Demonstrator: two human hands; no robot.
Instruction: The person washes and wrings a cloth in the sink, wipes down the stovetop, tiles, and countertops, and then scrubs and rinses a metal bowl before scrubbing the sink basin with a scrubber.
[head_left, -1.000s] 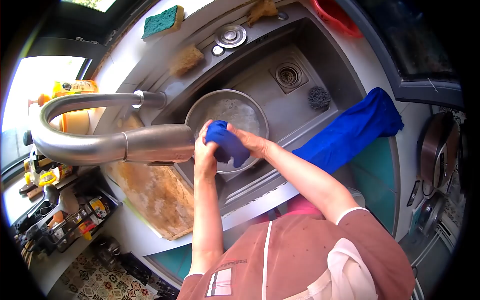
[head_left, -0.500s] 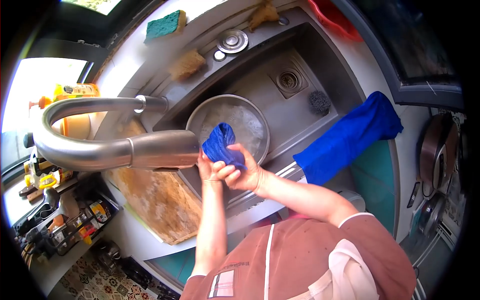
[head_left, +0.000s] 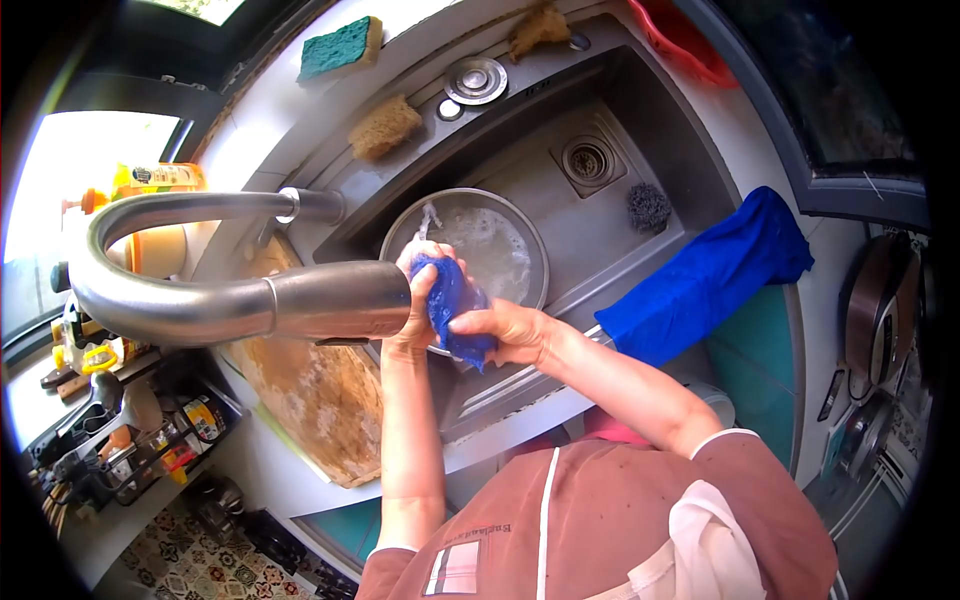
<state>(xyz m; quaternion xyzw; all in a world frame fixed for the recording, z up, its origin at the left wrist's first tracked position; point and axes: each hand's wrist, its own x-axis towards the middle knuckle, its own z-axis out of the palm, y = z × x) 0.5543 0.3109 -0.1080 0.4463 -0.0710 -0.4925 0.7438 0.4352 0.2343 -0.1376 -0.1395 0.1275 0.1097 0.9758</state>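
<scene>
The hands [head_left: 517, 331] gripping blue cloth [head_left: 447, 299] partly hide it and the basin [head_left: 547, 268].

The tap [head_left: 340, 300] hides part of the left grip [head_left: 421, 310]; the right grip [head_left: 508, 332] covers some blue cloth [head_left: 450, 298]; the red basin [head_left: 688, 48] runs past the far edge

Brown top [head_left: 610, 510] with short sleeves [head_left: 765, 480] edged in white, a thin white stripe [head_left: 545, 525] down the front, small dark lettering [head_left: 482, 531] beside a striped patch [head_left: 454, 568], and pale fabric [head_left: 708, 540] draped over the right side
</scene>
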